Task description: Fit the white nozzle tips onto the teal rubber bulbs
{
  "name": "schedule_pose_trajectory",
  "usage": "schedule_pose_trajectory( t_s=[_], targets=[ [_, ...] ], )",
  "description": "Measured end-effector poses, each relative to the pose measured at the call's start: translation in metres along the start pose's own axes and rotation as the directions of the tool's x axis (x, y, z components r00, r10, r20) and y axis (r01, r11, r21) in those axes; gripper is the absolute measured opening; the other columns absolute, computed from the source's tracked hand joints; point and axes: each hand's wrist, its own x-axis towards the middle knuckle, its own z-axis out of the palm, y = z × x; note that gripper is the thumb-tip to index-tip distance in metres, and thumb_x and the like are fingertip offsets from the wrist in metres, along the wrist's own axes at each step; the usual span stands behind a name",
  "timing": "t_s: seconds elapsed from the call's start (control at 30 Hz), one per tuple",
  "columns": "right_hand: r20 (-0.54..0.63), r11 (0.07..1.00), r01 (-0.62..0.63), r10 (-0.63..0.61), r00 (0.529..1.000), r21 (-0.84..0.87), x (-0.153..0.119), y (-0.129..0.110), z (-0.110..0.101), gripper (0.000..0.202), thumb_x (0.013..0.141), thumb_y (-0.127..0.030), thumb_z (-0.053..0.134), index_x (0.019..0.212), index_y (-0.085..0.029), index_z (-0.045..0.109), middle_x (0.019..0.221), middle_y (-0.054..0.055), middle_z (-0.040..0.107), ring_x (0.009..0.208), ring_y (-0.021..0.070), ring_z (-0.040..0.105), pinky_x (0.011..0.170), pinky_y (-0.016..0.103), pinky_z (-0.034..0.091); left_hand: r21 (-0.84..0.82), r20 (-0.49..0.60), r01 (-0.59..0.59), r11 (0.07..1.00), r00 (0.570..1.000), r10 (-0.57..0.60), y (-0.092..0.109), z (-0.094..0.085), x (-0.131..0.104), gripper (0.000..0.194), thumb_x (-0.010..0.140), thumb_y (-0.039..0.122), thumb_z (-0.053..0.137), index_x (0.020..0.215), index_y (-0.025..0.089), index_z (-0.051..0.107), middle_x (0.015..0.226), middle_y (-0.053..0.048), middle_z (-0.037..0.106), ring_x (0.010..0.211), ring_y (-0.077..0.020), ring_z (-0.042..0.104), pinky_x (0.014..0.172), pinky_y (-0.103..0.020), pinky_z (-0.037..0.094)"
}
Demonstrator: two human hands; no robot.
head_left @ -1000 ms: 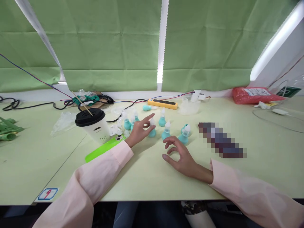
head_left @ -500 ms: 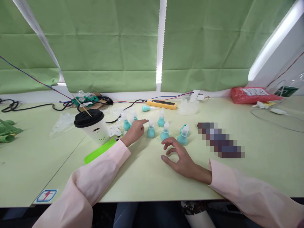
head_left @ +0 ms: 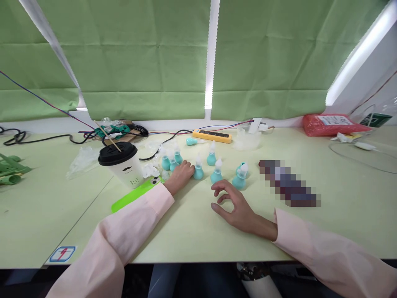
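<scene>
My left hand [head_left: 182, 175] is closed, knuckles up, its fingers curled down against the left side of a teal bulb nasal aspirator [head_left: 198, 171] with a clear tip. Its thumb and fingertips are hidden, so any grip cannot be made out. Three more aspirators [head_left: 166, 162] stand just behind and left of this hand. My right hand [head_left: 237, 207] hovers or rests at the front, thumb and curved fingers apart, holding nothing. Close beyond its fingertips stands another aspirator [head_left: 216, 175], with one [head_left: 238, 180] to the right and one [head_left: 211, 157] farther back.
A black-lidded paper cup [head_left: 125, 169] stands left, beside a lime-green phone [head_left: 133, 196] partly under my left sleeve. One aspirator [head_left: 192, 141] lies near a yellow power strip [head_left: 212, 136]. A pixelated item [head_left: 288, 182] lies right; a pink package [head_left: 328, 125] sits at the back.
My left hand has shifted slightly right and toward me, and its outstretched index finger has curled down beside the aspirator. A third aspirator behind it now shows. My right hand has stayed put.
</scene>
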Motion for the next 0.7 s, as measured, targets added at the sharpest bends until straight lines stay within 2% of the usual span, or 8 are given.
schedule_pose_trajectory(
  t_s=[0.3, 0.53, 0.7],
  targets=[
    [0.009, 1.0, 0.005, -0.005, 1.0, -0.007, 0.0, 0.0, 0.001, 0.028, 0.07, -0.017, 0.048, 0.096, -0.024, 0.04, 0.093, 0.004, 0.045, 0.078, 0.014, 0.047, 0.061, 0.029, 0.048, 0.005, -0.011, 0.051, 0.999, 0.999, -0.051, 0.003, -0.001, 0.007, 0.023, 0.075, 0.001, 0.033, 0.088, 0.009, 0.05, 0.087, -0.014, 0.051, 0.087, -0.0235, 0.046, 0.068, -0.033, 0.04],
    [0.011, 1.0, 0.003, -0.003, 1.0, -0.009, 0.0, 0.0, 0.001, 0.028, 0.07, -0.017, 0.048, 0.096, -0.023, 0.041, 0.093, 0.004, 0.046, 0.078, 0.0137, 0.047, 0.061, 0.028, 0.048, -0.058, -0.051, 0.052, 0.997, 0.997, -0.055, 0.001, 0.003, 0.011, 0.023, 0.073, 0.002, 0.034, 0.085, 0.013, 0.05, 0.078, -0.009, 0.052, 0.075, -0.0199, 0.05, 0.058, -0.028, 0.039],
    [0.019, 1.0, 0.004, -0.003, 1.0, -0.008, 0.0, 0.0, 0.002, 0.028, 0.07, -0.017, 0.048, 0.096, -0.023, 0.041, 0.093, 0.004, 0.046, 0.078, 0.0136, 0.047, 0.062, 0.028, 0.048, -0.115, -0.109, 0.017, 0.993, 0.994, -0.03, 0.0, 0.005, 0.01, 0.029, 0.07, 0.0, 0.035, 0.089, 0.014, 0.052, 0.079, -0.007, 0.054, 0.074, -0.0175, 0.052, 0.06, -0.026, 0.041]
  ],
)
